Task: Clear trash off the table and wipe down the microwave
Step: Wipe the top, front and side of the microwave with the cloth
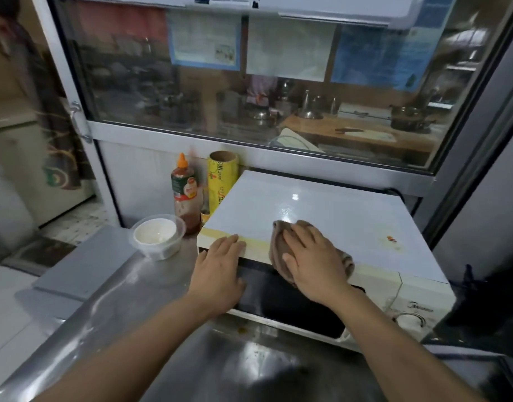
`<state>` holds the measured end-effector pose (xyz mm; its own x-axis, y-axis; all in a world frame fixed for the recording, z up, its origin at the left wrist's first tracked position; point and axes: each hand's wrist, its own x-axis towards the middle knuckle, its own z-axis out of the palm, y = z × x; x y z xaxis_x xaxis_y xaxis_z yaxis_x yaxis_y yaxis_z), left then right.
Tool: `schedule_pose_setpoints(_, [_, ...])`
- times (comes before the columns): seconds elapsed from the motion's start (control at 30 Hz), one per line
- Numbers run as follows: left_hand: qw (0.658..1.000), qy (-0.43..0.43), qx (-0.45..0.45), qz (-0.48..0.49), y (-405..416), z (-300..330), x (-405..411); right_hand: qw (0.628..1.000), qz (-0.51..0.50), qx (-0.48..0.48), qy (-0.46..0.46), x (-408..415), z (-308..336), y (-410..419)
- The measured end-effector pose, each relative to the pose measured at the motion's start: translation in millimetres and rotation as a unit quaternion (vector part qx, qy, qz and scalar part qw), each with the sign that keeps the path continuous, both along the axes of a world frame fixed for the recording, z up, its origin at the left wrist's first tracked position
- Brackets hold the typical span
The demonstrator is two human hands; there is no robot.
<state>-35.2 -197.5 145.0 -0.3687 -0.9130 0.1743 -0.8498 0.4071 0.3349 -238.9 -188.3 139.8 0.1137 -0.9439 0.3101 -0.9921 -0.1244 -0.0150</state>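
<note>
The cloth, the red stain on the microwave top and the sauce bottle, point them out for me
cloth (278,242), head view, brown fold left of the right hand.
red stain (391,239), head view, middle of the smear.
sauce bottle (183,187), head view, on its label.

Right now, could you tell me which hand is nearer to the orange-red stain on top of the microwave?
Right. The right hand presses the cloth beside the stain; the left hand rests farther away at the front-left edge.
</note>
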Motion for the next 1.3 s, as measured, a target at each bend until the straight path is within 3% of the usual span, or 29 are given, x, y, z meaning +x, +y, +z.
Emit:
schedule_pose_setpoints(0.13, [0.999,0.027,0.026,0.005,5.9,8.0,1.8,0.998,0.056,-0.009,-0.011,1.7,2.0,20.0])
schedule_pose_setpoints(0.3, [0.984,0.164,0.069,-0.013,24.4,18.0,-22.3,0.975,0.044,-0.018,-0.219,-20.4,23.2,63.9])
schedule_pose_setpoints(0.4, [0.904,0.346,0.246,-0.048,38.1,32.6,-50.2,0.948,0.02,-0.033,-0.315,-27.5,44.4,84.6])
schedule_pose_setpoints(0.5, [0.813,0.429,0.384,-0.091,53.6,47.2,-74.5,0.909,0.025,0.001,-0.415,-32.2,61.9,103.0])
schedule_pose_setpoints(0.63, [0.733,0.544,0.408,-0.037,73.6,66.3,-94.9,0.864,0.053,0.06,-0.498,-45.2,71.8,124.4])
schedule_pose_setpoints(0.77, [0.688,0.6,0.406,-0.027,86.6,83.4,-92.8,0.74,0.017,0.056,-0.67,-60.9,68.6,138.7])
schedule_pose_setpoints(0.83, [0.677,0.609,0.411,-0.038,91.1,91.0,-89.2,0.646,-0.023,0.101,-0.757,-64.1,65.6,143.3])
schedule_pose_setpoints(0.9, [0.677,0.609,0.412,-0.041,94.2,96.7,-86.5,0.517,0.0,0.165,-0.84,-61.8,61.0,146.8])
schedule_pose_setpoints(0.93, [0.68,0.606,0.411,-0.047,95.1,99.5,-84.8,0.472,0.023,0.179,-0.863,-59.7,60.2,148.2])
schedule_pose_setpoints(0.97, [0.686,0.599,0.409,-0.057,95.3,101.9,-82.7,0.453,0.045,0.183,-0.871,-57.0,60.9,149.0])
schedule_pose_setpoints(1.0, [0.701,0.586,0.402,-0.064,94.8,103.5,-80.2,0.458,0.06,0.178,-0.869,-54.5,62.5,149.0])
schedule_pose_setpoints(1.07, [0.762,0.54,0.353,-0.047,89.3,104.5,-74.1,0.513,0.069,0.141,-0.844,-50.9,68.2,149.0])
schedule_pose_setpoints(1.1, [0.802,0.508,0.314,-0.021,84.9,104.4,-70.8,0.558,0.069,0.122,-0.818,-50.7,71.4,149.5])
schedule_pose_setpoints(1.17, [0.851,0.463,0.246,0.034,75.8,102.6,-65.5,0.691,0.046,0.089,-0.716,-51.7,77.9,150.2])
schedule_pose_setpoints(1.23, [0.854,0.459,0.241,0.044,67.9,99.7,-61.2,0.826,-0.021,0.033,-0.563,-48.7,84.5,149.1])
schedule_pose_setpoints(1.3, [0.84,0.459,0.288,-0.015,63.8,97.9,-57.9,0.896,-0.087,-0.031,-0.434,-44.3,88.0,145.0])
